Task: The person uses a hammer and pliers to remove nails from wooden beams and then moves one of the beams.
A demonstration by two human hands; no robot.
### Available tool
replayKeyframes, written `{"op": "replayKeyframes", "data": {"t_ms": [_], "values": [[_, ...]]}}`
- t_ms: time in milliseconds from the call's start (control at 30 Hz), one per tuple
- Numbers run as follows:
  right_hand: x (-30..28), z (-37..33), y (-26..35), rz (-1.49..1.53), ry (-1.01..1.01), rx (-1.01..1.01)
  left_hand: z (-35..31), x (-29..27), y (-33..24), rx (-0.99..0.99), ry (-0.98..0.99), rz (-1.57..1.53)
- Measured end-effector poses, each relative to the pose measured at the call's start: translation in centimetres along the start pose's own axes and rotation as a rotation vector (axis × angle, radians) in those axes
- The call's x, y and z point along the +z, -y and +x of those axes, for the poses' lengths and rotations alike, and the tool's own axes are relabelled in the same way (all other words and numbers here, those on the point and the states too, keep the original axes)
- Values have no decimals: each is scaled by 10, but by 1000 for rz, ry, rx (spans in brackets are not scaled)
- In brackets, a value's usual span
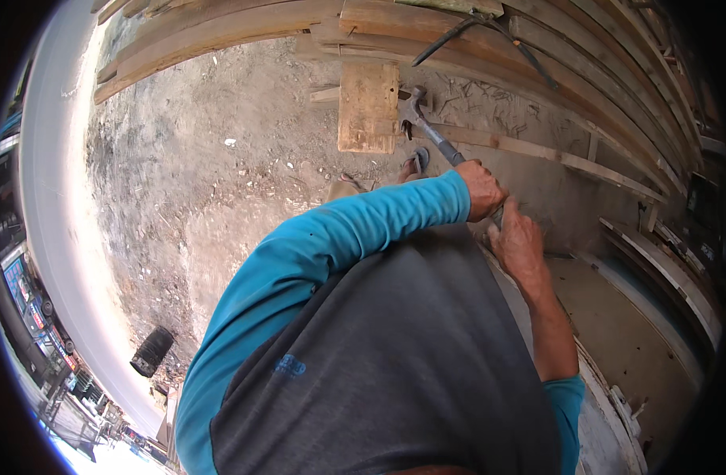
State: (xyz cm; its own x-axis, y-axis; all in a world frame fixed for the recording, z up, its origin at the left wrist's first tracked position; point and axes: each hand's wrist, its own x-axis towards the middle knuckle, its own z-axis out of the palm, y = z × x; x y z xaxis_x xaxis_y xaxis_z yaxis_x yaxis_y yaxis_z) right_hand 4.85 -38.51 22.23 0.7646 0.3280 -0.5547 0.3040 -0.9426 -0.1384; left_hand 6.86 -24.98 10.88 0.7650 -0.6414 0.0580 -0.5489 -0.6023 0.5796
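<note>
A claw hammer [430, 131] slants across the view in front of my body, its metal head pointing away from me. My left hand [483, 190], at the end of a blue sleeve, is closed round the upper part of its grip. Close below it, my right hand [521, 241] has its fingers bent round the handle's lower end, which is partly hidden. A short, worn wooden board [368, 111] lies beside the hammer head. Under the hammer, a foot in a sandal [417, 162] shows on the ground.
Long wooden planks [220, 36] are stacked across the far side and curve down the right. A dark two-legged tool [489, 36] rests on them. A narrow wooden strip [537, 149] runs toward the right. A black cylinder [152, 351] stands at lower left, near a road [58, 198].
</note>
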Motion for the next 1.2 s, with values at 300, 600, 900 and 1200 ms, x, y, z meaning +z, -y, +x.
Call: {"op": "replayKeyframes", "data": {"t_ms": [300,600,900,1200], "values": [[-1,43,-55,84,71,-9,50,20,15,-27,192,-31],[53,82,-118,178,166,-35,64,61,29,-73,57,-62],[58,119,-143,316,163,-96,92,71,38,-339,-30,99],[69,151,-160,316,136,-150,107,84,51,-427,80,51]]}}
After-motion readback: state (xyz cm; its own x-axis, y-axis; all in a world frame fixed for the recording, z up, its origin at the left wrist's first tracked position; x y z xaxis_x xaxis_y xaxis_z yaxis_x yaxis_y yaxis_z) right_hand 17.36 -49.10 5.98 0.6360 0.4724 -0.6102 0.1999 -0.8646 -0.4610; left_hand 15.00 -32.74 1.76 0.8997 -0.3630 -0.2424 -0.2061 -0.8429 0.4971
